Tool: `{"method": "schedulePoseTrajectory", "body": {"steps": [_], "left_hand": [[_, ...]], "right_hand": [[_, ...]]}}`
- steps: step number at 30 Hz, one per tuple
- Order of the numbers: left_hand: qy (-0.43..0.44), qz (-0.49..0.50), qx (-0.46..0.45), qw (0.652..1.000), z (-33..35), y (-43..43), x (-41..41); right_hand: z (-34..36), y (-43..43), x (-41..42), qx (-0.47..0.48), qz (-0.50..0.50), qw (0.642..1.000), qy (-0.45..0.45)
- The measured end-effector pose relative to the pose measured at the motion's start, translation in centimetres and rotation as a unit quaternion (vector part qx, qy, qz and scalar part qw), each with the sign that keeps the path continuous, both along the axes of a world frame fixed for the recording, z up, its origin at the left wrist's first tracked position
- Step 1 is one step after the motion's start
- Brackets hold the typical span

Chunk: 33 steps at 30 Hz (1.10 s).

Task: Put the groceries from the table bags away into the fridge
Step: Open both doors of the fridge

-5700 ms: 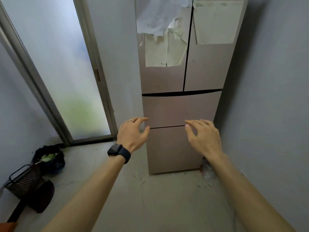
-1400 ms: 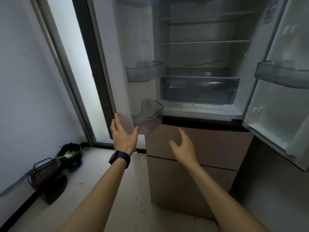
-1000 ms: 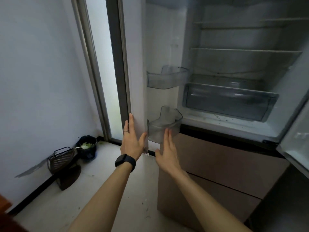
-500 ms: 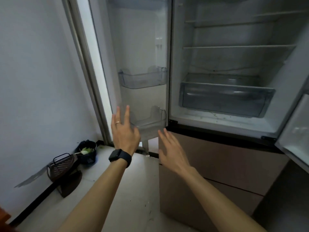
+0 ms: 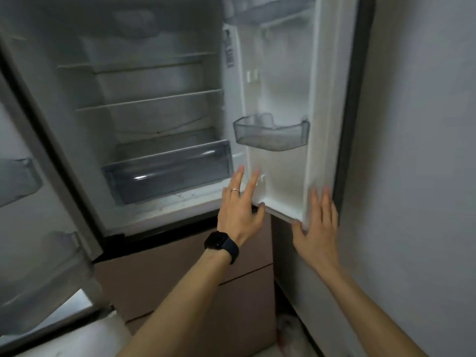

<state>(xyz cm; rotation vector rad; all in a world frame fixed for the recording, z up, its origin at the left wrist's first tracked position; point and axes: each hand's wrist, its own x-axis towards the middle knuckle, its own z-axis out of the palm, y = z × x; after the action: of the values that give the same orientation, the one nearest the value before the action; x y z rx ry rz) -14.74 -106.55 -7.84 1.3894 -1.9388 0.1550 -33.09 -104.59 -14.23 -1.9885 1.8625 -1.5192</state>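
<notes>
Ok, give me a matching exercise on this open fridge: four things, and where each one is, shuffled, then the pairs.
1 crisper drawer
2 door bin
3 ring
4 right hand

A finger of the left hand
B bottom corner of the right door
C below the shelves
D inner face of the right door

Pairs: 1-C, 2-D, 3-A, 4-B.

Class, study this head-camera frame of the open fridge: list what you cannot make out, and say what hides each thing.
Head view throughout.
- Left door bins: motion blur and the left edge; contents unreadable.
- Top right-door bin: cut off by the top edge.
- Crisper drawer: tinted front and glare hide its inside.
- Pale floor object: too blurred to identify.
</notes>
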Motion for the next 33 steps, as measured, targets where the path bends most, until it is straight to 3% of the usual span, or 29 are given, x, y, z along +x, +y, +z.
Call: {"method": "schedulePoseTrajectory", "body": {"steps": [3, 6, 14, 17, 22, 25, 29, 33], "left_hand": [[-0.033, 0.025, -0.068, 0.997, 1.9, -2.9, -4.2], [-0.037, 0.043, -0.076, 0.995, 2.2, -4.6, -6.1], [-0.08, -0.02, -0.135, 0.987, 1.5, -6.0, -7.8], [-0.094, -0.035, -0.122, 0.987, 1.9, -5.6, -8.5], [-0.105, -0.037, -0.082, 0.99, 2.0, -4.4, -7.7], [-0.092, 0.004, -0.024, 0.995, -0.7, -1.9, -5.1], [-0.059, 0.108, 0.131, 0.984, -6.1, 3.6, 0.9], [-0.003, 0.219, 0.23, 0.948, -11.1, 12.4, 8.9]], "right_hand": [[0.8, -1.7, -3.7, 0.031, -0.016, 0.999, 0.003], [0.8, -3.4, -5.1, 0.055, 0.013, 0.998, 0.029], [2.4, -7.2, -8.0, 0.112, 0.018, 0.993, -0.04], [2.8, -8.1, -9.3, 0.128, 0.014, 0.991, -0.019], [2.8, -7.2, -10.5, 0.154, 0.004, 0.988, 0.021], [0.1, -4.2, -8.4, 0.097, -0.017, 0.995, -0.006], [-4.2, 1.0, -1.6, 0.091, 0.113, 0.989, 0.013], [-6.3, 6.1, 7.6, 0.129, 0.257, 0.955, 0.079]]}}
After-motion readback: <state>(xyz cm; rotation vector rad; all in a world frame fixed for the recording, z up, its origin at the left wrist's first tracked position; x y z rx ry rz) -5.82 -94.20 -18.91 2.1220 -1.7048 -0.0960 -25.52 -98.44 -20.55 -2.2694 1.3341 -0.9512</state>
